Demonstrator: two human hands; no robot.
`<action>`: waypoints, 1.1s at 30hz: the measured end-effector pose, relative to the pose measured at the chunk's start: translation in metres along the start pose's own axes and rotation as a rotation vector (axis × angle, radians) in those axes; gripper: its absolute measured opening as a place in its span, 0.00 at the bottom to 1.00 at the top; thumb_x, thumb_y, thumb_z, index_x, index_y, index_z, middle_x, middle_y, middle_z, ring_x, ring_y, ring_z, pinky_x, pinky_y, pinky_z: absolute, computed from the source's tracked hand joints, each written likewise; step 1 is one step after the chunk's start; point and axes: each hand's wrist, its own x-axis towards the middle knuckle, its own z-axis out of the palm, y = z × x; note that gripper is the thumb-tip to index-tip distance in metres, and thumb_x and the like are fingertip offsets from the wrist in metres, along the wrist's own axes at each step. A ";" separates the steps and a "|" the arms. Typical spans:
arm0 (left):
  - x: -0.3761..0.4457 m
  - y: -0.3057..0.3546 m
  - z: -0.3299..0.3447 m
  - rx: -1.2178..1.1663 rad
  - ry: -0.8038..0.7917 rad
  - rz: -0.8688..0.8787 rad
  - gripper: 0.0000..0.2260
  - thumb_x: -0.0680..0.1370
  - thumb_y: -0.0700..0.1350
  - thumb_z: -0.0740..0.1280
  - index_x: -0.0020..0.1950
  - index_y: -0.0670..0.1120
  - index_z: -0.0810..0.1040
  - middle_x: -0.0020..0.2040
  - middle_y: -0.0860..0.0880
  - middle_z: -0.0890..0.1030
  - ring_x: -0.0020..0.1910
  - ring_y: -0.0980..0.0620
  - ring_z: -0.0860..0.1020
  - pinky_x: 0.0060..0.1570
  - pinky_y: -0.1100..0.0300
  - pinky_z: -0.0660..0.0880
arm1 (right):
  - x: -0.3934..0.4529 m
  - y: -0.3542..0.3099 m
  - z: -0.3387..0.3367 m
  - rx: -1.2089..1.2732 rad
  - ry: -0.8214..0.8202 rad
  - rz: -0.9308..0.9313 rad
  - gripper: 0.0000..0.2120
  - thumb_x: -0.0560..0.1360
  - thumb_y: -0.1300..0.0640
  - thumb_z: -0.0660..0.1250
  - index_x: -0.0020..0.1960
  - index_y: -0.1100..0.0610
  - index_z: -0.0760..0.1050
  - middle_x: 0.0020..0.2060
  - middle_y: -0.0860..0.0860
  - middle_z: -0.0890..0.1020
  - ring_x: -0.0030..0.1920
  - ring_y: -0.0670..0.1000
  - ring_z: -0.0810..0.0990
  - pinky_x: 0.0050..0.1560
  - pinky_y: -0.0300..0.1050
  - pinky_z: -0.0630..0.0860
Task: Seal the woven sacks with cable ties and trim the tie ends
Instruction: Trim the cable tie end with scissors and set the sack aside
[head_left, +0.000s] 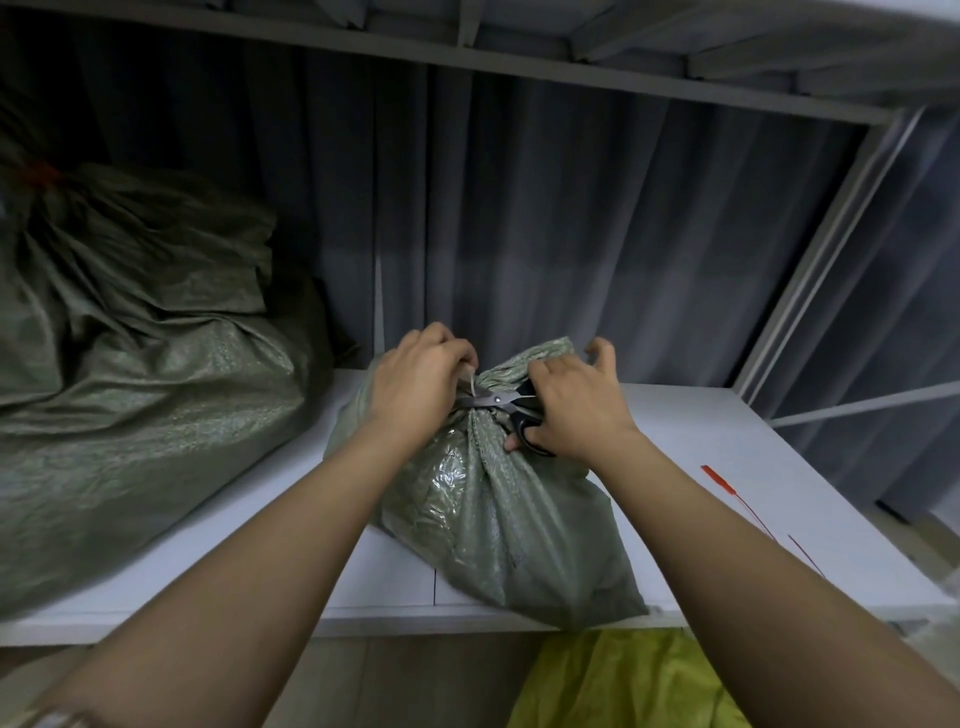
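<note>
Green woven sack (498, 525), neck tied: my left hand (415, 384) is pinching the tie tail (470, 385) taut; my right hand (571, 410) is gripping scissors (498, 401). I am judging a cut close to the lock best.

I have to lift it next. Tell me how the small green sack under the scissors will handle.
The small green sack is probably floppy: its cloth creases and sags over the shelf edge. Likely light, given its size. The cinched neck looks the surest grip.

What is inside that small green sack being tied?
The small green sack is cinched shut at its neck, so its contents are hidden. Only crinkled shiny plastic shows through the weave.
</note>
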 end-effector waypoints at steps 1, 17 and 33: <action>0.000 0.000 0.000 -0.003 -0.001 -0.002 0.08 0.79 0.46 0.62 0.52 0.50 0.80 0.52 0.50 0.75 0.54 0.47 0.73 0.49 0.53 0.71 | 0.000 0.000 0.001 0.013 0.002 -0.001 0.34 0.66 0.31 0.66 0.57 0.57 0.70 0.55 0.52 0.78 0.59 0.54 0.73 0.62 0.53 0.43; -0.003 -0.004 -0.009 -0.072 0.208 -0.076 0.07 0.77 0.46 0.66 0.50 0.48 0.82 0.47 0.48 0.74 0.52 0.46 0.71 0.47 0.57 0.68 | -0.009 0.001 0.006 0.194 0.034 0.337 0.24 0.68 0.31 0.65 0.38 0.53 0.67 0.37 0.52 0.80 0.41 0.55 0.75 0.56 0.49 0.52; -0.038 0.127 0.047 -0.586 -0.079 -0.198 0.08 0.77 0.41 0.65 0.50 0.42 0.83 0.45 0.46 0.81 0.48 0.47 0.78 0.48 0.61 0.71 | -0.125 0.042 0.002 1.698 0.169 0.955 0.14 0.68 0.56 0.76 0.47 0.62 0.77 0.37 0.53 0.82 0.38 0.48 0.79 0.32 0.30 0.73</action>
